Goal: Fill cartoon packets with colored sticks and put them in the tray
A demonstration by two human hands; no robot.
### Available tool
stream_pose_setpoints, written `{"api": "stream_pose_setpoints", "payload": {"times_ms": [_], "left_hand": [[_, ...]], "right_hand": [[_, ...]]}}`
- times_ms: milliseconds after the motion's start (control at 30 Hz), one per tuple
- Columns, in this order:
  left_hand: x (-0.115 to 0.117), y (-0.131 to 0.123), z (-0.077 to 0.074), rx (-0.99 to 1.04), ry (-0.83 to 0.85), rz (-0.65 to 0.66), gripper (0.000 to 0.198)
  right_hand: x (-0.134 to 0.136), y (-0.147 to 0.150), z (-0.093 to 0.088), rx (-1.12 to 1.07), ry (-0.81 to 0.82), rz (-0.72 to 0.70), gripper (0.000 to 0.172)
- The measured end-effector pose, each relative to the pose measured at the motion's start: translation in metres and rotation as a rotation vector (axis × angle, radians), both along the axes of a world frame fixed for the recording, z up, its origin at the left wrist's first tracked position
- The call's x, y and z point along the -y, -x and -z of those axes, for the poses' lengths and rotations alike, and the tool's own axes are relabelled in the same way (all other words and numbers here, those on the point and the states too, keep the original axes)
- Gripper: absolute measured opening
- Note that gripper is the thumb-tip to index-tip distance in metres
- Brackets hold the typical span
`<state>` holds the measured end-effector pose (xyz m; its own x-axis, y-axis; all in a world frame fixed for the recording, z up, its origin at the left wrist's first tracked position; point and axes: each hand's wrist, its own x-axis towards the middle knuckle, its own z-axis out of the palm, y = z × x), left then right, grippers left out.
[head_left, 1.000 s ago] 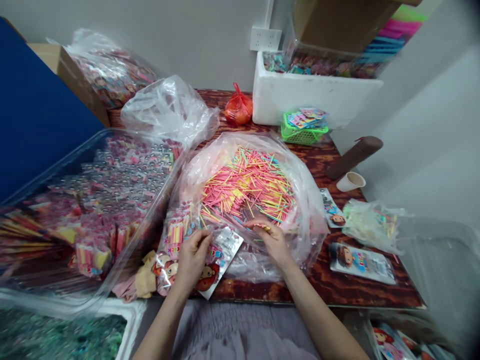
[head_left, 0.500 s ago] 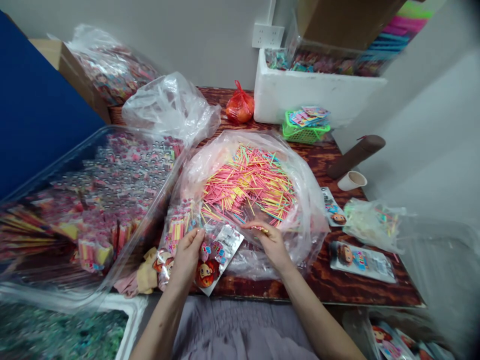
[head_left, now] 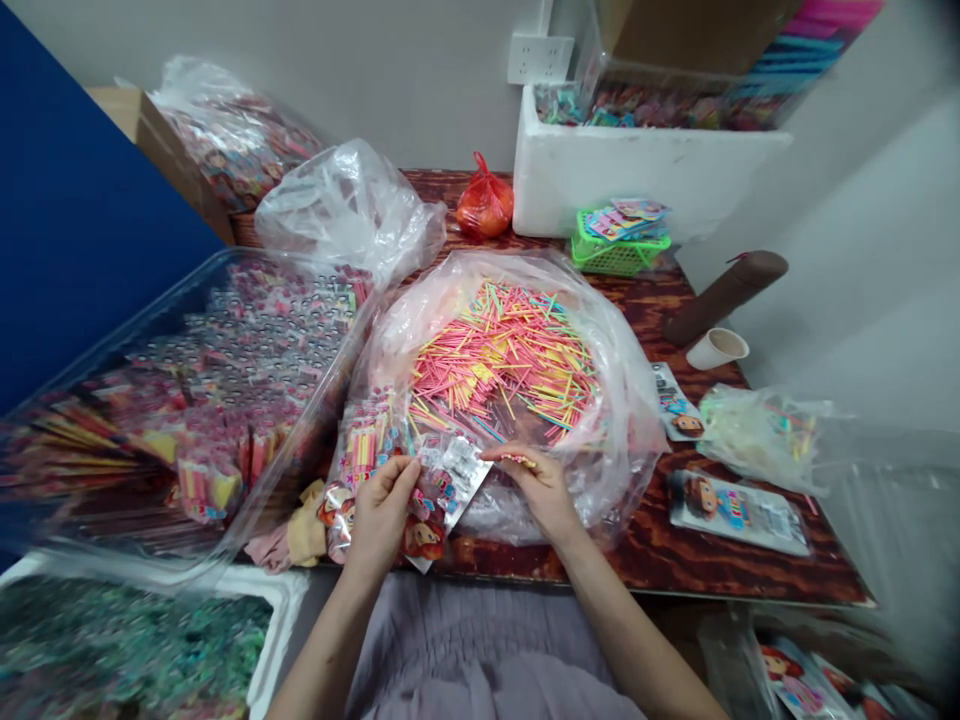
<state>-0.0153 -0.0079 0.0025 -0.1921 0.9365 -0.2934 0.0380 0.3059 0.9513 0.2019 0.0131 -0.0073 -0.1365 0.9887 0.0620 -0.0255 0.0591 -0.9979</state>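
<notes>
My left hand [head_left: 381,510] is closed on a small printed plastic packet [head_left: 444,487] with a cartoon face, held at the table's front edge. My right hand [head_left: 538,485] pinches a small bunch of coloured sticks [head_left: 517,460] just right of the packet's open end. Both hands rest on the near rim of a clear bag [head_left: 626,400] spread open around a heap of pink, yellow and green sticks [head_left: 504,360]. A filled packet of sticks [head_left: 361,450] lies just left of my left hand.
A large clear bin [head_left: 315,400] of filled packets stands at the left. At the back are a white foam box [head_left: 637,180], a green basket [head_left: 619,255], a red bag [head_left: 484,208]. To the right lie empty packets [head_left: 739,510], a paper cup [head_left: 716,348], a brown cylinder [head_left: 724,295].
My left hand has lifted and tilted the packet a little. The right hand stays at the packet's end with its sticks. The view has shifted slightly.
</notes>
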Motion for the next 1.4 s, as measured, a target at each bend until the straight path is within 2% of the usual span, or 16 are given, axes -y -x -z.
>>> {"api": "stream_pose_setpoints", "payload": {"times_ms": [167, 400, 500, 633, 800, 900, 1067, 1200, 1400], "left_hand": [[0.004, -0.002, 0.000, -0.050, -0.044, 0.025, 0.031], [0.005, -0.003, -0.005, -0.238, -0.197, 0.063, 0.025], [0.005, -0.007, -0.004, -0.240, -0.266, 0.086, 0.023], [0.006, -0.013, -0.001, -0.222, -0.316, 0.150, 0.021], [0.006, -0.019, -0.003, -0.210, -0.350, 0.245, 0.021], [0.006, -0.021, -0.003, -0.183, -0.337, 0.236, 0.021], [0.008, -0.023, -0.002, -0.109, -0.262, 0.122, 0.022], [0.010, -0.024, -0.004, -0.100, -0.252, 0.100, 0.020], [0.011, -0.030, -0.003, -0.095, -0.236, 0.114, 0.017]], "right_hand": [[0.005, -0.001, 0.005, 0.008, -0.005, -0.004, 0.018], [0.006, 0.003, 0.004, 0.011, 0.028, -0.009, 0.018], [0.002, 0.007, 0.001, -0.070, 0.082, 0.091, 0.016], [-0.014, 0.013, -0.016, -0.349, 0.161, 0.247, 0.014], [-0.034, 0.025, -0.049, -0.550, 0.189, 0.142, 0.015], [-0.037, 0.037, -0.058, -0.546, 0.195, 0.074, 0.016], [-0.029, 0.050, -0.058, -0.588, 0.283, 0.035, 0.017], [-0.019, 0.050, -0.062, -0.567, 0.359, 0.122, 0.018], [-0.009, 0.044, -0.075, -0.502, 0.375, 0.221, 0.019]]}}
